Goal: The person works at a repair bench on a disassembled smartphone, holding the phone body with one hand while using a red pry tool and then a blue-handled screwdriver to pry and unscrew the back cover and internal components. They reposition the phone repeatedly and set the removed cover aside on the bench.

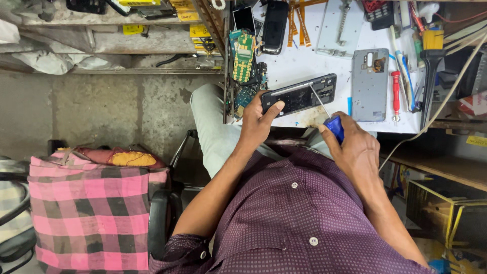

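My left hand [258, 119] grips the near edge of an opened black phone [300, 94], thumb on its inner face, holding it tilted on the white workbench [304, 61]. In my right hand [352, 147] is a blue-handled screwdriver [334, 127]; its thin metal shaft slants up to the phone's middle. A detached grey back cover [370, 83] lies just right of the phone.
A red screwdriver [395, 94], tweezers and a brush lie at the bench's right. Green circuit boards [243, 56], two dark phones [274, 25] and orange flex strips sit at the far side. A pink checked cloth [91, 213] covers a seat at my left.
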`<state>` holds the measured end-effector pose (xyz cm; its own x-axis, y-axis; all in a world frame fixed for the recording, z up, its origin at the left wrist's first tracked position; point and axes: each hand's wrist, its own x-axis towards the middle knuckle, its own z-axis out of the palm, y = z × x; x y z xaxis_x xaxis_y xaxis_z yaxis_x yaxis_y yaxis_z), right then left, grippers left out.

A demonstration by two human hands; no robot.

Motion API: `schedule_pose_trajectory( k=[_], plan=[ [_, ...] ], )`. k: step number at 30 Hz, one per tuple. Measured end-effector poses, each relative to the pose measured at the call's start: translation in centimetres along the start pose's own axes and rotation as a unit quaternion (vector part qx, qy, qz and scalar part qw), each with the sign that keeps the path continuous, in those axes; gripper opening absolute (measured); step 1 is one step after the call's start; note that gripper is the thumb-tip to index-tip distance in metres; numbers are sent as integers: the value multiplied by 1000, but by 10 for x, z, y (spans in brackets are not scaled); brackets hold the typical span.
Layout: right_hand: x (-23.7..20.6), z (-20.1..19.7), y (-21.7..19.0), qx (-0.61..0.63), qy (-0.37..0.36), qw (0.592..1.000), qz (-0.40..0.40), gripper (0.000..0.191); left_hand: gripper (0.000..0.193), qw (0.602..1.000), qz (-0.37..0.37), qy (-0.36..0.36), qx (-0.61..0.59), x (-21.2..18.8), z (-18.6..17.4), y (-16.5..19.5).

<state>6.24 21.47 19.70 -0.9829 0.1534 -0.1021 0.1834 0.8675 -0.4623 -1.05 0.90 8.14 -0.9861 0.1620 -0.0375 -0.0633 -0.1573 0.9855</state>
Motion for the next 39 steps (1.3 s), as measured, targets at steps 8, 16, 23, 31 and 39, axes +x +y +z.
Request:
schedule_pose_trajectory(
  k=[8,16,23,31,39],
  plan=[
    [-4,-15,-10,-14,-38,999,32,50,31,1000,-5,0,9,-3,4,1],
    [-3,-27,-4,-61,-12,997,-44,52,31,1000,14,-2,20,-6,2,3],
    [4,-32,0,-43,1,997,-57,55,29,1000,21,5,14,-5,0,10],
    [17,-44,9,-150,61,967,-196,46,25,995,18,-9,97,3,-17,29],
    [27,-51,19,-210,91,950,-213,48,24,998,40,-20,38,11,-20,32]
  ],
)
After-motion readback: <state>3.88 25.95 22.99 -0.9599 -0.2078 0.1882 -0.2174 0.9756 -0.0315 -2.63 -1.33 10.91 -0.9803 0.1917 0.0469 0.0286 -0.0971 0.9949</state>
